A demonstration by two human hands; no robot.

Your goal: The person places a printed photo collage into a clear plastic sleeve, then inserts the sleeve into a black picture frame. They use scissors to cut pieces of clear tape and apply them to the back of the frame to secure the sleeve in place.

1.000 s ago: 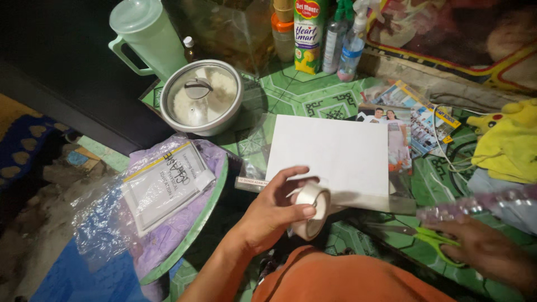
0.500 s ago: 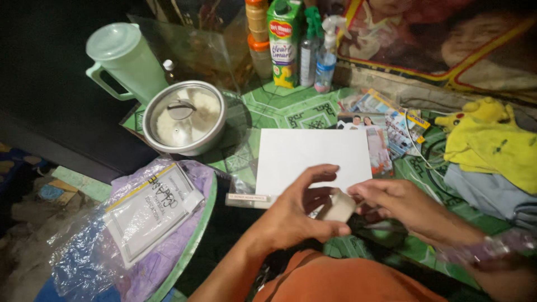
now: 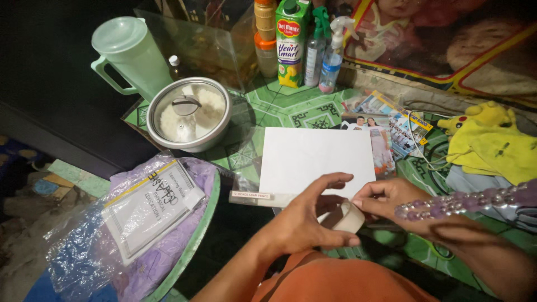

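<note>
My left hand (image 3: 310, 221) grips a roll of clear tape (image 3: 348, 217) between thumb and fingers, low in the middle of the view. My right hand (image 3: 398, 206), with a purple bead bracelet (image 3: 464, 200) at the wrist, pinches at the roll's edge from the right. Just beyond both hands lies a blank white sheet (image 3: 316, 155) on the green patterned floor, with a narrow strip (image 3: 254, 196) along its near left edge.
A lidded steel pot (image 3: 189, 113), a green jug (image 3: 126, 55), a juice carton (image 3: 292, 42) and spray bottles (image 3: 331, 56) stand at the back. Printed photos (image 3: 387, 126) and yellow cloth (image 3: 492, 146) lie right. A plastic-wrapped booklet (image 3: 146, 206) rests on a round tray at left.
My right hand came in from the far right, where it was near green scissors, and now works at the tape roll. The left hand kept the roll and shifted slightly right.
</note>
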